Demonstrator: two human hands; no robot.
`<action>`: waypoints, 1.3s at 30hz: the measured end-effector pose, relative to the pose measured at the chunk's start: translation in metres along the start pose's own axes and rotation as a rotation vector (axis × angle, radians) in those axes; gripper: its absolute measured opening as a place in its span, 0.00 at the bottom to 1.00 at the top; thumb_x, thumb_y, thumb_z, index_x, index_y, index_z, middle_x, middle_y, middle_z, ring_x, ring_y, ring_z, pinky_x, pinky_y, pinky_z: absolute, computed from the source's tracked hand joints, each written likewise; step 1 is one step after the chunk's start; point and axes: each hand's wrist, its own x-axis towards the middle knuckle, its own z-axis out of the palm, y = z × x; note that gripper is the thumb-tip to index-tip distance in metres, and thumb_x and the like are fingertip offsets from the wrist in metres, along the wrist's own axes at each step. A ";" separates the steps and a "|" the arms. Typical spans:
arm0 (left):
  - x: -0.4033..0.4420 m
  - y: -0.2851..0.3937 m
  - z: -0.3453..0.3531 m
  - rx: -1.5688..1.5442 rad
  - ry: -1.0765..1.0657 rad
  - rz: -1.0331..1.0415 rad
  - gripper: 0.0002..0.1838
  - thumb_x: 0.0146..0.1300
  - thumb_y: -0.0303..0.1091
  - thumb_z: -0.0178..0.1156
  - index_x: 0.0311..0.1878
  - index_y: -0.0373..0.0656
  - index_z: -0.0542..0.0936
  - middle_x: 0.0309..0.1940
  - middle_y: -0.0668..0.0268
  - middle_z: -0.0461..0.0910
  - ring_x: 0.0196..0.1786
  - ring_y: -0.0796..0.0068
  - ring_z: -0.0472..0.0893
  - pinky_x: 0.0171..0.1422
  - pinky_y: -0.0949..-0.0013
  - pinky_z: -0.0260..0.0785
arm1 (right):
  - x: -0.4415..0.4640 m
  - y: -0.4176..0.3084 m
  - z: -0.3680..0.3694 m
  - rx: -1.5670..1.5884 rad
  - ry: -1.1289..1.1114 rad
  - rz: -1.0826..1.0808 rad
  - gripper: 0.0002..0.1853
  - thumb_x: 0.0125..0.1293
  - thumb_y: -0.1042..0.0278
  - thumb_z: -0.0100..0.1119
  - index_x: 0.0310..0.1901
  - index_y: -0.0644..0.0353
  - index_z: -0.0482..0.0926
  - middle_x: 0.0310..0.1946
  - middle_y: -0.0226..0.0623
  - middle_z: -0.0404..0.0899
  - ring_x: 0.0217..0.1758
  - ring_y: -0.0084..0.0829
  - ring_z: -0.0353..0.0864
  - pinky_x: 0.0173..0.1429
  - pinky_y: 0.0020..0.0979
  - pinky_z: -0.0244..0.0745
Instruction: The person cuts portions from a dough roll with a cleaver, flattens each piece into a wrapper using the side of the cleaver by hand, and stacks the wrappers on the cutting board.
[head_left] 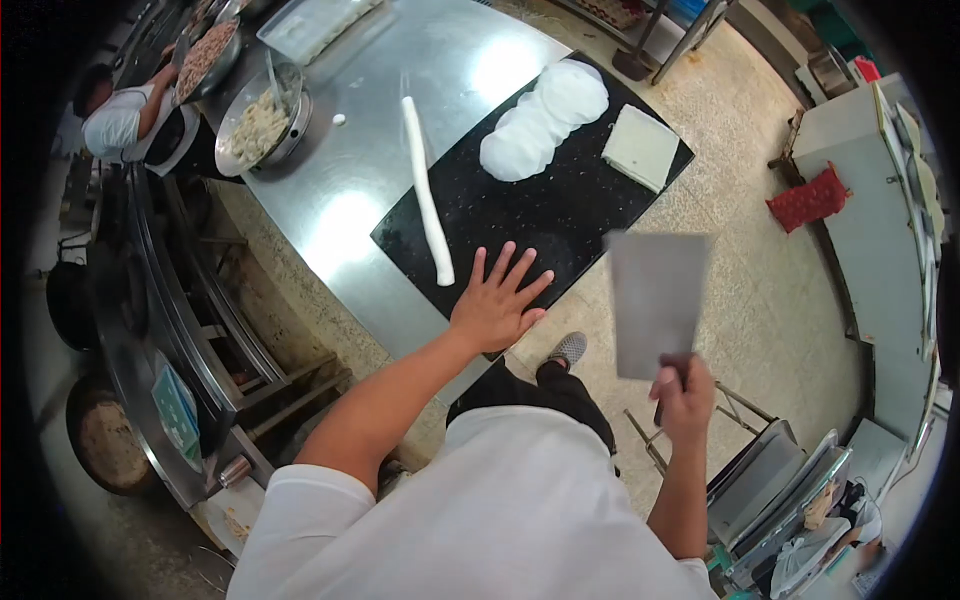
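Observation:
Fingers spread, my left hand (494, 304) is over the near edge of a black speckled slab (565, 215); I cannot tell whether the palm presses on it. Just left of the fingers lies a long white dough rope (425, 190), running from the slab onto the steel table. My right hand (684, 396) grips the dark handle of a cleaver (660, 300), its broad blade pointing away from me, off the slab's right side. Farther back on the slab are overlapping round dough wrappers (545, 118) and a stack of square pale sheets (642, 147).
On the steel table (345, 170) stand a bowl of pale filling (262, 130) and a clear tray (315, 28). A co-worker (125, 120) is at the upper left near a bowl of reddish-brown pieces (207, 62). Folding chairs (765, 475) stand at my lower right.

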 end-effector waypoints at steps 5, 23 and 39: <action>0.049 0.002 -0.007 0.043 -0.073 0.084 0.36 0.74 0.64 0.50 0.81 0.62 0.65 0.84 0.55 0.53 0.86 0.42 0.46 0.85 0.29 0.32 | 0.165 0.038 0.027 0.189 0.187 -0.156 0.13 0.80 0.59 0.55 0.45 0.63 0.76 0.27 0.31 0.78 0.25 0.22 0.75 0.32 0.27 0.70; 0.068 -0.024 -0.008 -0.055 -0.235 0.408 0.39 0.69 0.70 0.52 0.78 0.61 0.71 0.82 0.65 0.62 0.86 0.55 0.53 0.87 0.35 0.33 | 0.077 0.071 0.115 -0.283 -0.597 0.243 0.24 0.69 0.52 0.68 0.49 0.71 0.81 0.37 0.63 0.85 0.45 0.62 0.86 0.51 0.53 0.79; 0.089 -0.026 0.003 -0.151 -0.170 0.649 0.41 0.66 0.72 0.53 0.75 0.57 0.74 0.78 0.64 0.69 0.84 0.56 0.59 0.85 0.32 0.36 | 0.073 0.030 0.112 -0.556 -0.518 0.428 0.39 0.59 0.49 0.77 0.61 0.67 0.70 0.41 0.61 0.86 0.48 0.60 0.87 0.50 0.53 0.82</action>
